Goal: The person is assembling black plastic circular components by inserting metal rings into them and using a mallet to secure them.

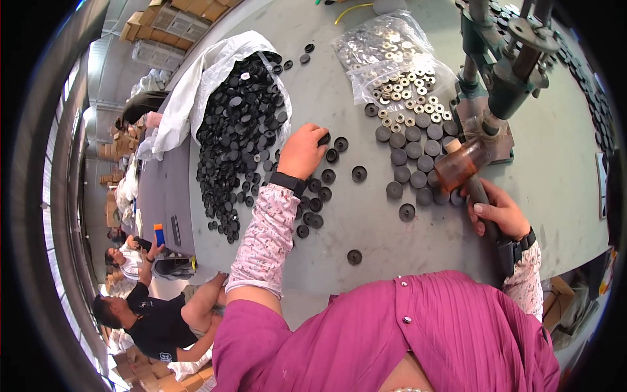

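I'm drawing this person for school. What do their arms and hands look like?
The left hand and right hand have no gloves. Each wrist wears a black band. Pale sleeve covers with a small pinkish pattern hug the forearms. Higher up the left arm is a magenta sleeve.

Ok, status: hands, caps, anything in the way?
Left hand touching a black cap. Right hand gripping a mallet by its handle. Loose caps between them. Green machine close by the mallet.
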Demonstrator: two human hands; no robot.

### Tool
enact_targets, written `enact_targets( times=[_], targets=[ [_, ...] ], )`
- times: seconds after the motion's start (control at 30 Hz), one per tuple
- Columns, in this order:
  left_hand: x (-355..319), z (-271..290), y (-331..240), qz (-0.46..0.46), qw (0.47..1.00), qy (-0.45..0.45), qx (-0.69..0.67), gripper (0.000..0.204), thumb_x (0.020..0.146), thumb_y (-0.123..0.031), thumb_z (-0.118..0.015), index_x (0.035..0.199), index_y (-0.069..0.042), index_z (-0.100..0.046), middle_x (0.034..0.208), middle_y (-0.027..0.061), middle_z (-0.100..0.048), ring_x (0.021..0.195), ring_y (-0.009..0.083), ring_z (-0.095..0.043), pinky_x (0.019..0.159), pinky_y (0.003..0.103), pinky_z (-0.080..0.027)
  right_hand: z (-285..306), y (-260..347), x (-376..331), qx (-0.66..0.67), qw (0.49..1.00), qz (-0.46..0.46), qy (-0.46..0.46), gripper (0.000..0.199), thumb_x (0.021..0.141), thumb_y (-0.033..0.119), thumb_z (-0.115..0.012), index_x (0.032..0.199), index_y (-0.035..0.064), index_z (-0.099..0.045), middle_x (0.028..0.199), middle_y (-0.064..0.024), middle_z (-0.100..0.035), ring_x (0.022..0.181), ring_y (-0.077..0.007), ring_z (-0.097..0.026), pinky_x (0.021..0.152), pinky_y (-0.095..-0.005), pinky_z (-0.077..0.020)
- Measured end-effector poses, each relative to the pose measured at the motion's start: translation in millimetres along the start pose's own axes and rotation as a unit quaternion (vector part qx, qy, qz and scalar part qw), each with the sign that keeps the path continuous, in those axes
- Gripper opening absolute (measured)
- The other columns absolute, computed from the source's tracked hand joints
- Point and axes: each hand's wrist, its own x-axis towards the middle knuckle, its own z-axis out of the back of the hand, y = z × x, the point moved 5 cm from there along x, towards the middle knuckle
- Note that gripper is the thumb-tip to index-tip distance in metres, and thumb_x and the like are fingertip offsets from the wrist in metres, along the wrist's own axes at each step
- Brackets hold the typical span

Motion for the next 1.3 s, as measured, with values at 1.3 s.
enact_targets(
  times=[1.3],
  targets=[
    [10,-9,-4,0.183,0.977,-0.086,-0.074,0.033,0.076,-0.024,-0.079,0.099,-0.001,-0.075,0.092,0.0145,-0.076,0.078,0.0282,-0.071,0.075,0.038,-0.056,-1,-1,4,-0.015,0.999,-0.024,0.023,0.048,0.098,0.021,-0.069,0.135,-0.0026,-0.049,0.089,-0.0031,-0.059,0.071,-0.0113,-0.059,0.067,-0.027,-0.0493]
  ],
)
